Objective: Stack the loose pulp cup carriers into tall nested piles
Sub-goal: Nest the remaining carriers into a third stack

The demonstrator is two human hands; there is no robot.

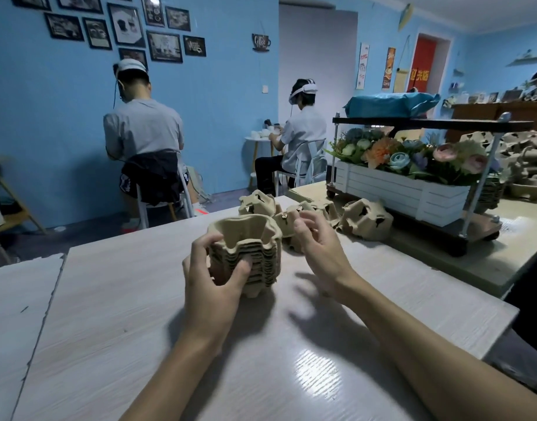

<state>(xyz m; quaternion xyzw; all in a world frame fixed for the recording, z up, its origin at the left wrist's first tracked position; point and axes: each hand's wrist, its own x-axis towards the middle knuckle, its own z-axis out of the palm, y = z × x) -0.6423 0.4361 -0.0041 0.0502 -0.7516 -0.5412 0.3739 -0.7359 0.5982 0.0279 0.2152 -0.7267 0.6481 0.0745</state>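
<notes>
A nested pile of several brown pulp cup carriers (255,247) stands on the pale wooden table (139,329). My left hand (214,278) grips the pile's near left side, thumb on its front. My right hand (317,241) hovers just right of the pile with fingers loosely curled, its fingertips by a loose carrier (287,218) behind the pile; whether it holds that carrier is unclear. More loose carriers lie beyond: one at the back (256,203), one further right (326,209) and a bigger one (366,220).
A wheeled rack (419,235) with a white flower planter (413,189) stands on the table to the right. More pulp carriers are heaped at the far right (528,159). Two seated people work at the blue wall behind. A gap separates a second table on the left (15,314).
</notes>
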